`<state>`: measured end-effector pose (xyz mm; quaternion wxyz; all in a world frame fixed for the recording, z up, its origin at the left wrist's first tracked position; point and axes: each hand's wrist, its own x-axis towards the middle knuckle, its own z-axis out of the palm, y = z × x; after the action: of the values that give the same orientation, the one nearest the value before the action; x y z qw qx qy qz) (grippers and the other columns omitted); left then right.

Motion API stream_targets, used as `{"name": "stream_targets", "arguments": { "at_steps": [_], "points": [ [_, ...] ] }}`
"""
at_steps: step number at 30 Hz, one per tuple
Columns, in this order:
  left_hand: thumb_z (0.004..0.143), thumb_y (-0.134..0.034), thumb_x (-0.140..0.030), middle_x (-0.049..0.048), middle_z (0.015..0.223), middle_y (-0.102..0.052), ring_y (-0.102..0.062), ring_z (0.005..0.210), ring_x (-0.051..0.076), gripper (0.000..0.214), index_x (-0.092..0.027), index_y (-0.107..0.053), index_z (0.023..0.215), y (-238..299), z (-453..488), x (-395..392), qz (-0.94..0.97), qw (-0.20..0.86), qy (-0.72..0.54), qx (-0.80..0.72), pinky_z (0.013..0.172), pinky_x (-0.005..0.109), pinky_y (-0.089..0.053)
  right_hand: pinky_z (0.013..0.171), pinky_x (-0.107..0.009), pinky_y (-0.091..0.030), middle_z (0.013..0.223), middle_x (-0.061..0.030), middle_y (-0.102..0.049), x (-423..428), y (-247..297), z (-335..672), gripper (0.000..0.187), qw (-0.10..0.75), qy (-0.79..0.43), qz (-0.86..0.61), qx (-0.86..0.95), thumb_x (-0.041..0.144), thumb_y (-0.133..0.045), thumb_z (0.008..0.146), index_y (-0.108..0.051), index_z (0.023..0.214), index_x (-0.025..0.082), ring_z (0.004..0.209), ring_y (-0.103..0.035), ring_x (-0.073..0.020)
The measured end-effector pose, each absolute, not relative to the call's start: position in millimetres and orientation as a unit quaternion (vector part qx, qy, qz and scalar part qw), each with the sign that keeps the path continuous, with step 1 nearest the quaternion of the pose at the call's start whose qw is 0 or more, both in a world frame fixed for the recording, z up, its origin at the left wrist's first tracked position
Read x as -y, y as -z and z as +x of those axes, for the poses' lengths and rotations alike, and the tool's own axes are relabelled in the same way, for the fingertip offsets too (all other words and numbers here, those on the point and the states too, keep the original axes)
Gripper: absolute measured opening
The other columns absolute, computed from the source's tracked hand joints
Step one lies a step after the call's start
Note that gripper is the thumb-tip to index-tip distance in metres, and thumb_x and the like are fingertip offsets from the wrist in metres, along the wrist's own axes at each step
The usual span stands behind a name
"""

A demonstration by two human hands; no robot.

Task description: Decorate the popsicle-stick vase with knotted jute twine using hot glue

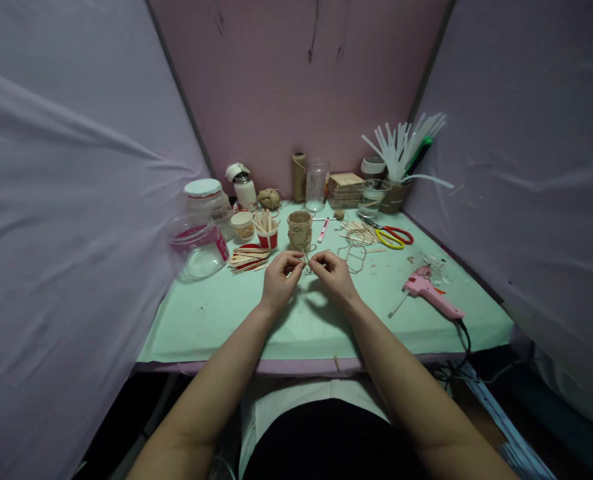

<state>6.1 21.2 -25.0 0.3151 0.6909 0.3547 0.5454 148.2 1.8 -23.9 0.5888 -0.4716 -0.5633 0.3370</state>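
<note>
My left hand [282,277] and my right hand [334,273] meet above the middle of the table, fingertips almost touching. Both pinch a thin piece of twine [305,260] between thumb and forefinger. From there, loose twine [355,257] lies in loops to the right on the cloth; where it joins the held piece is hard to make out. Just behind my fingers stands a small twine-covered pot [300,232], upright, with a braided rim and raised decoration on its side. Neither hand touches it, as far as I can see.
A pink glue gun [432,295] lies at right with its cord over the edge. Behind are scissors [395,237], thin sticks [360,232] and a pot of glue sticks [395,197]. Left stand clear jars [201,257], a red cup of craft sticks [267,237] and piled sticks [249,259].
</note>
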Motion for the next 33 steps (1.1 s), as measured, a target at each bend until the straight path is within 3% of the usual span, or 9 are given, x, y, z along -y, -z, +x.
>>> {"name": "stream_targets", "arguments": {
  "at_steps": [21,33],
  "points": [
    [0.077,-0.062,-0.022,0.0069,0.09,-0.066,-0.061,0.086,0.018,0.009,-0.019,-0.059,0.069,23.9,5.6,-21.3,0.67,0.291,-0.57,-0.377,0.077,0.03,-0.047,0.059,-0.026,-0.039,0.066,0.0014,-0.055,-0.7,26.8,146.8,0.015,0.572,-0.341,-0.468,0.581,0.031,-0.061,0.073,-0.058,0.066,0.019,0.06,-0.047,-0.0117],
    [0.071,-0.067,-0.026,0.005,0.082,-0.067,-0.061,0.076,0.015,0.012,-0.017,-0.059,0.068,23.8,8.1,-24.8,0.607,0.397,-0.57,-0.387,0.072,0.028,-0.047,0.06,-0.025,-0.039,0.066,0.0021,-0.055,-2.1,24.0,148.2,0.018,0.578,-0.413,-0.429,0.558,0.036,-0.064,0.071,-0.058,0.068,0.019,0.061,-0.047,-0.0118]
  ]
}}
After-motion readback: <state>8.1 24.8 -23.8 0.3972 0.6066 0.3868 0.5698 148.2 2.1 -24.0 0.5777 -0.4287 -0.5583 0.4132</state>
